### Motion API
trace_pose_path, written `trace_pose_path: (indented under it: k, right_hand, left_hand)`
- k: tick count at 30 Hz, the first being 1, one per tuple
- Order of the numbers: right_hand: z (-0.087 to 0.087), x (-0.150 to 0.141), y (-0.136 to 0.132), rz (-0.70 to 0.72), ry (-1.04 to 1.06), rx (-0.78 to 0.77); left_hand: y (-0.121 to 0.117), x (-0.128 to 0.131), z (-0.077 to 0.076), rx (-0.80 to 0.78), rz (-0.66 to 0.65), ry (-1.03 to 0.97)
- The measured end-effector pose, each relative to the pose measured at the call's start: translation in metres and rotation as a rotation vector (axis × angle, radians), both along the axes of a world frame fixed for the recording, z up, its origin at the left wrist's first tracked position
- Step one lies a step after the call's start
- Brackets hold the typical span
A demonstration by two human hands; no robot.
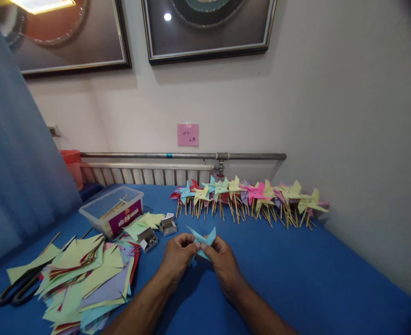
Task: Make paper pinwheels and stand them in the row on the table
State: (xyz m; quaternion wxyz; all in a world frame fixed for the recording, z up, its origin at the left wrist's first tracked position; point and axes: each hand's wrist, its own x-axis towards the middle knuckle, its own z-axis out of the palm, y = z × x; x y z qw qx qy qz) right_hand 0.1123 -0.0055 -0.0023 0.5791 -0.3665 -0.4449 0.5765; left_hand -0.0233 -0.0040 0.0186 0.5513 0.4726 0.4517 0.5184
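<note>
A light-blue paper pinwheel point(208, 240) with folded blades is held up over the blue table, pinched between both hands. My left hand point(180, 251) grips its left side with thumb and fingers closed. On the other side, my right hand point(221, 258) presses its thumb near the centre, fingers closed behind the paper. The pinwheel's middle is mostly covered by my thumbs. Just left of my hands stand two small open boxes; the nearer box point(147, 241) contains shiny metal pins, while the farther box point(168, 225) has its flap up.
Cut paper sheets point(97, 279) lie piled at the left, beside black-handled scissors point(19, 288). Behind them, a clear plastic tub point(112, 209) holds thin sticks. Finished pinwheels on sticks point(256, 193) line the back right of the blue table point(296, 270). A pipe point(149, 156) runs along the wall.
</note>
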Motion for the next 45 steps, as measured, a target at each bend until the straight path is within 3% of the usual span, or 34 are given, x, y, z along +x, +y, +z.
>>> trace_pose_path:
  k: [25,45]
  right_hand:
    - [-0.0062,0.0014,0.0059,0.031,-0.047,0.053]
    - [-0.0002,0.0013,0.0019,0.053,-0.038,0.032]
  left_hand:
    - [0.0023,-0.0029,-0.0026,0.047,0.004,-0.013]
    - [0.0036,-0.004,-0.0048,0.046,-0.007,-0.01]
